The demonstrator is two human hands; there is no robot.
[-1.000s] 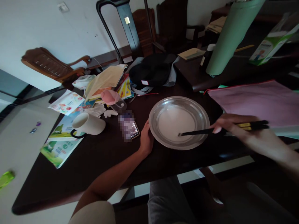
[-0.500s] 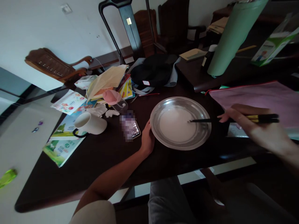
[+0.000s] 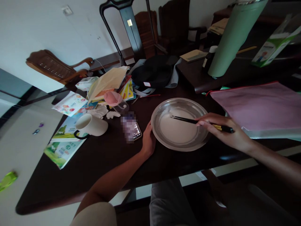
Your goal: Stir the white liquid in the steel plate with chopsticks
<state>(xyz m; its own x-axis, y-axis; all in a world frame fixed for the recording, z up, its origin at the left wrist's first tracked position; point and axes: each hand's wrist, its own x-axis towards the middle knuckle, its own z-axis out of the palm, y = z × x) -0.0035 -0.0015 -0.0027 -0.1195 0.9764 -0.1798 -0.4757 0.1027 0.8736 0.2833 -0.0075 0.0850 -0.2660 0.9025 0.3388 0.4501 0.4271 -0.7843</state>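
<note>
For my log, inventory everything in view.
Table: one, brown, foreground
Bowl: one, silver, table centre
Contents: one pool, whitish, in bowl
Chopsticks: two, black, over bowl
Phone: one, purplish, left of bowl
Mug: one, white, beside phone
Cup: one, pink-lidded, behind phone
Tissues: two clumps, white, behind mug
Books: several, multicoloured, left side
Envelope: one, beige, atop books
Bag: one, black, behind bowl
Pouch: one, pink, right
Flask: one, green, back right
Small bottle: one, dark, beside flask
Carton: one, green-white, far right
Chairs: several, brown, background
Floor item: one, lime, lower left
Trouser leg: one, grey, bottom
Left hand: one, bare, bowl's left rim
Right hand: one, bare, holding chopsticks
</note>
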